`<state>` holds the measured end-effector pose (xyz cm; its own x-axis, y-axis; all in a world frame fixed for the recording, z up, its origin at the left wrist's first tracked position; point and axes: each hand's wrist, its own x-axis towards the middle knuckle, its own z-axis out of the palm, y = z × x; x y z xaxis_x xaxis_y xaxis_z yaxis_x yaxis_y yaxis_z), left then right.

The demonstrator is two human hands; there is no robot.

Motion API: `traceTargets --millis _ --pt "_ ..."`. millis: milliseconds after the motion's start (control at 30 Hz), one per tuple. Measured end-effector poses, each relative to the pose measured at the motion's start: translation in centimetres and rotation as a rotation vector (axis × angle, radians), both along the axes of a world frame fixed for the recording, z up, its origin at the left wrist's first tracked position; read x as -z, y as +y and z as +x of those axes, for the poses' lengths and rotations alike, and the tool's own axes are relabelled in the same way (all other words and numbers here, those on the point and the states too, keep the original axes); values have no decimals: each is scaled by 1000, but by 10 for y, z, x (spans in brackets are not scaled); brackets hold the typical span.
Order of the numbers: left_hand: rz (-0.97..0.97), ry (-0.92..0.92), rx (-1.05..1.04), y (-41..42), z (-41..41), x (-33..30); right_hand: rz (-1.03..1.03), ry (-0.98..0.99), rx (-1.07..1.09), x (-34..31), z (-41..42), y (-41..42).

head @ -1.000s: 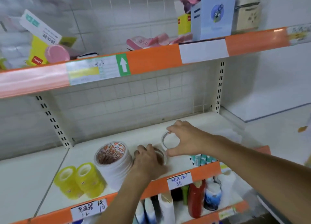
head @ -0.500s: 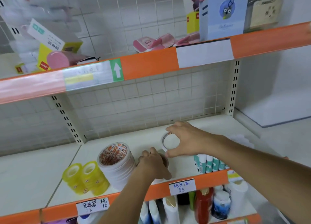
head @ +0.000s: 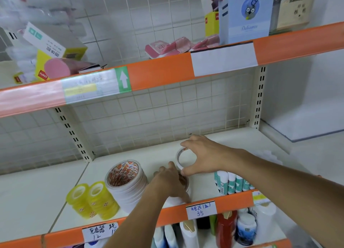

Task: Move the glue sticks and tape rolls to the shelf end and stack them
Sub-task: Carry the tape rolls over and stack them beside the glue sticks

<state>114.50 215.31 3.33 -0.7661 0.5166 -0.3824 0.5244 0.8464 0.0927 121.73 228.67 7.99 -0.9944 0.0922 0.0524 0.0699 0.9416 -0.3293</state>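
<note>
My right hand (head: 204, 154) pinches a thin white tape roll (head: 179, 159), tilted, between thumb and fingers just above the middle shelf (head: 152, 158). My left hand (head: 171, 182) grips a stack of white tape rolls (head: 185, 183) near the shelf's front edge, mostly hidden under it. A larger stack of white tape rolls (head: 126, 182) with an orange-printed core stands to the left. Two stacks of yellow tape rolls (head: 93, 199) lie further left. A row of white and teal glue sticks (head: 232, 182) stands at the front right, under my right forearm.
An orange rail with handwritten price tags (head: 201, 209) edges the shelf. Bottles (head: 226, 231) fill the shelf below. Boxes and pink packets (head: 173, 47) sit on the upper shelf. A wire grid backs the shelf; an upright (head: 258, 102) marks its right end.
My right hand has tipped and lifted the thin roll slightly; my left hand stays on the small stack. The camera has moved closer and shifted a little.
</note>
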Motion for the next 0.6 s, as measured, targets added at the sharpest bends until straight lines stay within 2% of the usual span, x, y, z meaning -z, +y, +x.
traceTargets --millis 167,433,600 --pt "21 32 22 1 1 5 45 -53 8 3 -2 4" --pt "160 -15 -20 -5 5 13 60 -126 12 10 -2 6" --pt "173 -44 -40 -8 7 8 74 -151 -8 13 -4 4"
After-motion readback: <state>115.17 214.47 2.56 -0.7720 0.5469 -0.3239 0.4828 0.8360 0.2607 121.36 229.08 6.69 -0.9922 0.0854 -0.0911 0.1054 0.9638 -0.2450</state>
